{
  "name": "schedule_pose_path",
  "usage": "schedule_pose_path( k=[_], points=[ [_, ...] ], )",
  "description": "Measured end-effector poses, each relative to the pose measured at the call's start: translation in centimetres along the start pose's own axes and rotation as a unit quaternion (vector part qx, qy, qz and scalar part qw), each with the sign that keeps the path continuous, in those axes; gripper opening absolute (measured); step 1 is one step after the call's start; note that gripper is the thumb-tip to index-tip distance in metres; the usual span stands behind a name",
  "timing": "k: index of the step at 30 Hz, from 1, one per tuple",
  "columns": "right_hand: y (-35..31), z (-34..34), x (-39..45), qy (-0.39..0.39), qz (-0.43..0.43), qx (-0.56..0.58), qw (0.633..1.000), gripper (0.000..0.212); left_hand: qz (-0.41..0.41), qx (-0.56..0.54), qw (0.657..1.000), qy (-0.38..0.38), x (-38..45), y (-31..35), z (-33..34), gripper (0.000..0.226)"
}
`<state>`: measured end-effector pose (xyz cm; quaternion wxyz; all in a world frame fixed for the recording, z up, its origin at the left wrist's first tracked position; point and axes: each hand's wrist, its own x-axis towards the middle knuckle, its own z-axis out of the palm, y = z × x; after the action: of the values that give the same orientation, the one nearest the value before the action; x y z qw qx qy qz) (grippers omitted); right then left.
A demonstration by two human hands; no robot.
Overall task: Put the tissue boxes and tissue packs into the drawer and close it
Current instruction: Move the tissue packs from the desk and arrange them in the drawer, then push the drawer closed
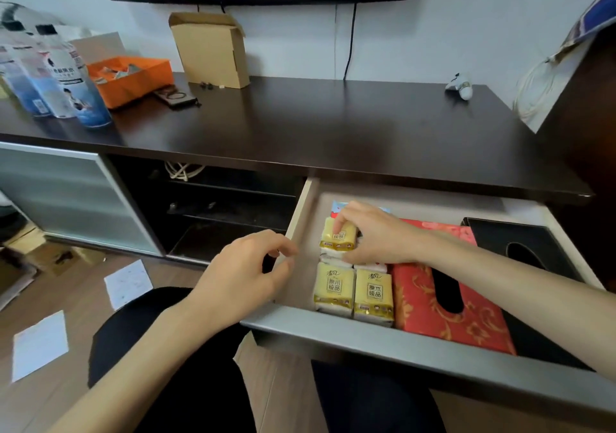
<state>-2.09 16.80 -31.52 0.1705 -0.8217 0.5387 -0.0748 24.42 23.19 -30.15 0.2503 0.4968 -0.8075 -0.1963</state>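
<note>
The drawer (413,349) stands pulled out under the dark cabinet top. Inside it, at the left, lie yellow tissue packs: two at the front (353,292) and one further back (338,234). My right hand (373,236) reaches into the drawer and its fingers are closed on that back pack. A red patterned tissue box (466,319) lies beside the packs, and a black tissue box (520,249) fills the right end. My left hand (246,276) hovers at the drawer's left wall, fingers loosely curled, holding nothing.
On the cabinet top (316,122) stand an orange tray (130,76), a cardboard box (210,49), blue and white packages (56,79) and a small white item (461,86). Papers (40,342) lie on the floor. An open shelf (230,206) is left of the drawer.
</note>
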Motion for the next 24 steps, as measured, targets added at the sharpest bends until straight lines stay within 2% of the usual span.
schedule_pose_path(
  k=[6, 9, 13, 15, 18, 21, 24],
  points=[
    [-0.1, 0.0, -0.6, -0.009, -0.012, 0.003, 1.000, 0.040, -0.008, -0.034, 0.999, -0.004, -1.5, 0.2, 1.4, 0.016],
    [-1.1, -1.2, -2.5, 0.023, -0.017, 0.018, 0.999, 0.037, 0.009, -0.031, 0.999, -0.008, -2.3, 0.5, 2.0, 0.019],
    [-1.7, -3.2, -9.0, 0.051, -0.031, 0.062, 0.996, 0.028, 0.020, -0.011, 1.000, -0.006, -4.2, 0.8, 2.8, 0.046],
    [-1.8, -3.1, -13.7, 0.042, -0.018, 0.064, 0.997, 0.034, 0.019, 0.011, 1.000, -0.002, -5.3, 1.0, 3.2, 0.061],
    [-1.4, -0.4, -20.8, 0.061, 0.032, 0.018, 0.997, 0.055, 0.023, 0.032, 0.999, 0.010, -6.0, 1.4, 3.6, 0.071],
    [-0.9, 3.0, -25.4, 0.116, 0.089, -0.084, 0.986, 0.074, 0.018, 0.039, 0.999, 0.022, -5.9, 1.6, 3.9, 0.078],
    [-0.2, 4.8, -26.5, 0.176, 0.118, -0.141, 0.967, 0.075, 0.012, 0.041, 0.999, 0.033, -5.9, 1.5, 4.2, 0.085]
  ],
)
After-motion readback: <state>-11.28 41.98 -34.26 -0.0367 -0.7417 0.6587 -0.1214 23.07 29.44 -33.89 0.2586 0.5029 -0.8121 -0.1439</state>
